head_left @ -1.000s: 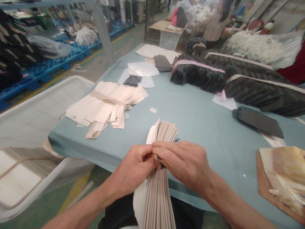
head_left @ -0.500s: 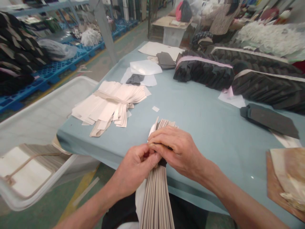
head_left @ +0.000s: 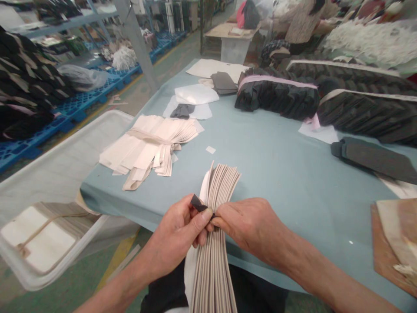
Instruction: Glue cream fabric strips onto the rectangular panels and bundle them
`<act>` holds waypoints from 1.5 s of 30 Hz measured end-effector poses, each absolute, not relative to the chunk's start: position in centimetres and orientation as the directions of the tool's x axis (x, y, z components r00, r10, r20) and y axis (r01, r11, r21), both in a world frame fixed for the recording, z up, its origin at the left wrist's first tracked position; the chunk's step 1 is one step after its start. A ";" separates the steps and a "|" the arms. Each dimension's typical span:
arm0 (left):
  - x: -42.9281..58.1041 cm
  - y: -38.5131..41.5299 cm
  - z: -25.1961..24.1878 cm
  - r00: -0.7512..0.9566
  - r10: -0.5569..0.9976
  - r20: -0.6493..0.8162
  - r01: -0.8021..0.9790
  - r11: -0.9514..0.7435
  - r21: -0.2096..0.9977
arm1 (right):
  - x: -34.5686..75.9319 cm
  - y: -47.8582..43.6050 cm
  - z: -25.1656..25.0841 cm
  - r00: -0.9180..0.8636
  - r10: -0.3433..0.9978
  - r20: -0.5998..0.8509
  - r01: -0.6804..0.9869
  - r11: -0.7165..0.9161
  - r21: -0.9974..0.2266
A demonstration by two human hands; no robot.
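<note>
A thick bundle of cream fabric strips (head_left: 213,269) stands on edge, running from my lap over the front edge of the table. A black cloth band (head_left: 199,204) crosses its middle, one end sticking up. My left hand (head_left: 184,226) pinches that band between thumb and forefinger at the bundle's left side. From the right, my right hand (head_left: 249,219) is closed on the band close to my left fingertips. The part of the band under the fingers is hidden. Above the hands, the strips' far ends fan out.
On the blue-green table (head_left: 260,165) lies another tied cream bundle (head_left: 146,143), left. Black tied bundles (head_left: 276,95) line the back right, with dark folded pieces (head_left: 374,161) nearer. A white bin (head_left: 107,126) stands left, holding a tied stack (head_left: 39,234). A person (head_left: 296,26) is farther back.
My right hand has moved down off the top of the bundle, uncovering its fanned far end. The black band's loose end now shows above my left hand.
</note>
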State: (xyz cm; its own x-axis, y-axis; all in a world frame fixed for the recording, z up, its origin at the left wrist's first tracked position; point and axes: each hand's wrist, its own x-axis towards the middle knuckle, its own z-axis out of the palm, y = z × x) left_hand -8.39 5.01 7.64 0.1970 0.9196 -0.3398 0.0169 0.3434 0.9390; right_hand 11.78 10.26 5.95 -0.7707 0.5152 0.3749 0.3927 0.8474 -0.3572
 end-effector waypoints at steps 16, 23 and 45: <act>-9.0 4.2 7.2 0.236 0.875 -0.423 -0.112 0.456 0.883 | 11.1 5.8 7.1 -0.595 0.752 0.286 0.479 0.616 -0.625; -8.8 4.3 7.8 0.153 0.929 -0.337 0.047 0.334 0.941 | 10.5 5.3 5.3 -0.527 0.784 0.327 0.528 0.604 -0.598; -10.3 4.8 8.3 0.073 0.977 -0.199 0.341 0.163 0.926 | 9.5 13.0 4.8 -0.776 0.393 0.494 0.263 0.912 -0.314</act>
State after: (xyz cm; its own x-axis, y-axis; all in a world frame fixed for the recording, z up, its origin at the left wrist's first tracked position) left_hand -10.27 4.82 8.29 0.0730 0.9773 -0.1988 0.3410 0.1629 0.9258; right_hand 9.50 12.96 4.82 -0.7757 0.3934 0.4935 0.2630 0.9123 -0.3138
